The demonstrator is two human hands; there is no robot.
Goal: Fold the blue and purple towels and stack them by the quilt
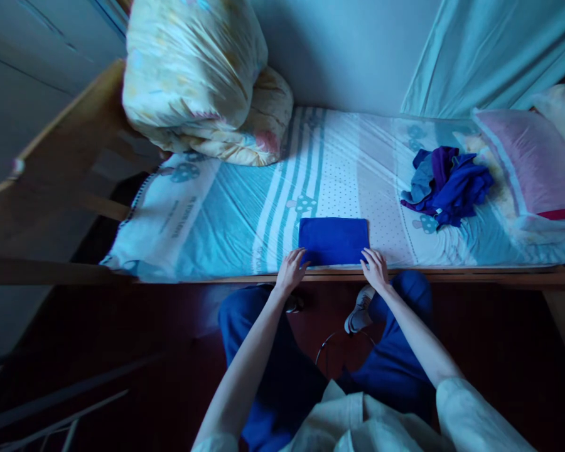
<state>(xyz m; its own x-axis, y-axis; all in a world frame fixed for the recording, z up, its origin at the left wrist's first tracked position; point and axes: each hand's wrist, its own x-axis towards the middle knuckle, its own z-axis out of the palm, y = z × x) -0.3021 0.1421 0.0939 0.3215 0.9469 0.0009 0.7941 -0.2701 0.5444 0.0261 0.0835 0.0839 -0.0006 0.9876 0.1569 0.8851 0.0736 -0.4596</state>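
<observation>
A flat blue cloth (334, 241), folded into a neat rectangle, lies near the front edge of the bed. My left hand (290, 269) is at its near left corner, fingers slightly bent and apart, the thumb separate from them. At the near right corner is my right hand (375, 269), also with fingers apart. Both sets of fingertips seem to touch the cloth's edge, and neither hand is closed round it. Farther right on the sheet sits a crumpled pile of blue and purple clothes (452, 185).
A patterned bedsheet (226, 207) covers the bed. A bulky rolled quilt (193, 69) stands at the back left, and a pink pillow (534, 163) lies at the right. The wooden bed rail (480, 275) runs along the front. A curtain (499, 56) hangs behind.
</observation>
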